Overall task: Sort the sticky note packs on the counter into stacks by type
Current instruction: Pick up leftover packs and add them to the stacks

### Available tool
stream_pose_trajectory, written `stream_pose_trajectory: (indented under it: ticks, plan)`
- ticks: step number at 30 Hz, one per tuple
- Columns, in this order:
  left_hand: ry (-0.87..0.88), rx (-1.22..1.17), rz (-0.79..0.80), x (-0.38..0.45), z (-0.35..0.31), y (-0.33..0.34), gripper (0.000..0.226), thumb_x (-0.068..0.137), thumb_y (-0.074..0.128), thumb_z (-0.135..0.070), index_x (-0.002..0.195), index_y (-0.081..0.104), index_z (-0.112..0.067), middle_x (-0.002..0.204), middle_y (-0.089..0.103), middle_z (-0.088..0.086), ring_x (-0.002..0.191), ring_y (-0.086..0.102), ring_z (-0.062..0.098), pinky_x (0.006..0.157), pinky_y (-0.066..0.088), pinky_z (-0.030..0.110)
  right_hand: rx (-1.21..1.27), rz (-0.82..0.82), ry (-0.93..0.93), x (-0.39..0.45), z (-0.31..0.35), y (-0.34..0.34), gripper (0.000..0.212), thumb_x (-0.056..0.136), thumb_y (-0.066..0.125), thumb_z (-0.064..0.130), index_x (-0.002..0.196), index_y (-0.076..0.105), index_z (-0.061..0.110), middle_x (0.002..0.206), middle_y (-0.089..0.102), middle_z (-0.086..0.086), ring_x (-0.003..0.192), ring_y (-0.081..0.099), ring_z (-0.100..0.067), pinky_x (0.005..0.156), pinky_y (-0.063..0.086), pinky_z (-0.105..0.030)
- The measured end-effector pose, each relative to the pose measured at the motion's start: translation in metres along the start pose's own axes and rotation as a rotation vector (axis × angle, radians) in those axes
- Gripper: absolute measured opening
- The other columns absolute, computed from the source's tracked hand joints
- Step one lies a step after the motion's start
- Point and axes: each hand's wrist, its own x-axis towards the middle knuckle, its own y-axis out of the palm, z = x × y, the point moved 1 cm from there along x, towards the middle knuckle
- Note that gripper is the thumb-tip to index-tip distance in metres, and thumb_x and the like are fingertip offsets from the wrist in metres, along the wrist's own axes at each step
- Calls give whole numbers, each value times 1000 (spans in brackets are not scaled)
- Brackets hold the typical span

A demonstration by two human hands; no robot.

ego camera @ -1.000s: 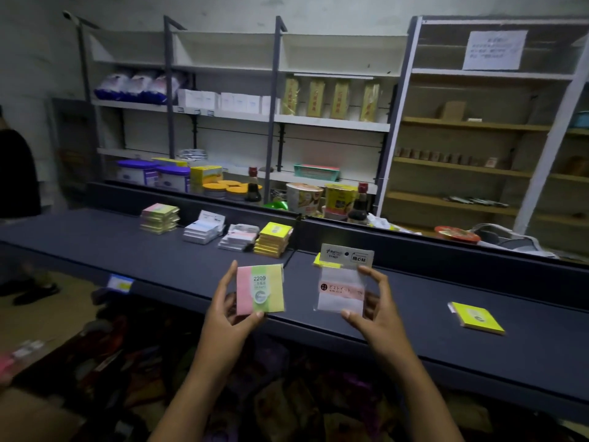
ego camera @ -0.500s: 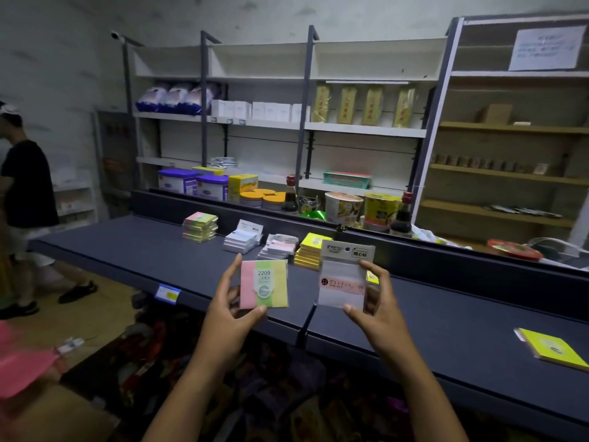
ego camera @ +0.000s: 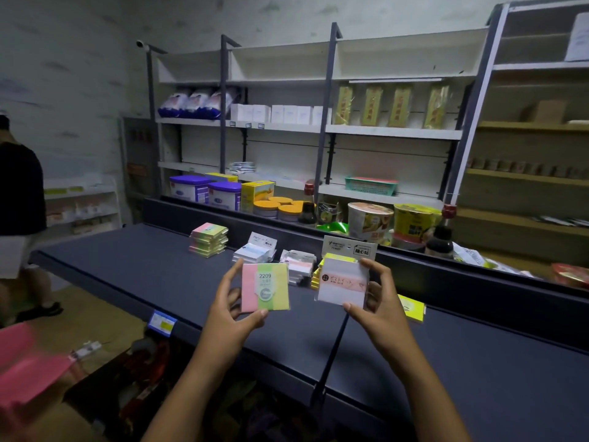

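My left hand pinches a pink, green and yellow striped note pack above the dark counter. My right hand holds a white pack with a pink band and a card header. Behind them on the counter stand a striped stack, a white and blue stack, a white and pink stack and a yellow stack, partly hidden by the held pack. A loose yellow pack lies just right of my right hand.
A raised ledge runs along the counter's back, with tins, jars, noodle cups and bottles behind it. Shelving fills the wall. A person in a black top stands at the far left. A pink sheet lies low on the left.
The view has swung left and closer, so the stacks now sit right behind my hands. Both hands keep their packs, held slightly higher and nearer the stacks.
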Motion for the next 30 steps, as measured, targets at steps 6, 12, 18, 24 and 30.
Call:
stream_pose_trajectory:
  ticks: [6, 12, 18, 24, 30]
  plan:
    - [-8, -18, 20, 44, 23, -11, 92, 80, 72, 9, 141, 36, -50, 109, 71, -4, 100, 69, 13, 75, 61, 32, -20, -7, 26, 39, -12, 19, 74, 82, 73, -9, 130, 43, 39, 123, 56, 4, 104, 64, 6, 73, 55, -14]
    - [2, -66, 94, 105, 51, -27, 90, 79, 71, 12, 137, 39, -50, 111, 71, -4, 101, 70, 16, 71, 60, 29, -80, -97, 90, 86, -23, 47, 72, 82, 74, -6, 130, 43, 38, 126, 54, 6, 99, 69, -5, 70, 60, -25]
    - [9, -89, 152, 169, 74, -48, 90, 79, 72, 11, 132, 41, -55, 105, 74, -13, 98, 71, 12, 69, 59, 26, -234, -84, 192, 138, -41, 88, 72, 83, 75, 0, 135, 41, 36, 128, 56, 6, 98, 69, -11, 84, 61, -36]
    - [-11, -126, 201, 203, 95, -59, 90, 78, 74, 10, 131, 42, -56, 112, 71, -8, 100, 71, 15, 69, 59, 27, -427, -51, 320, 170, -59, 116, 66, 85, 71, 2, 138, 42, 29, 129, 51, 3, 108, 61, -23, 79, 60, -38]
    - [-40, -143, 229, 218, 105, -69, 91, 77, 76, 9, 134, 40, -52, 117, 69, -8, 100, 71, 11, 70, 59, 24, -708, -5, 325, 185, -67, 125, 34, 90, 60, 9, 123, 63, 19, 132, 62, -5, 122, 54, -23, 93, 45, -30]
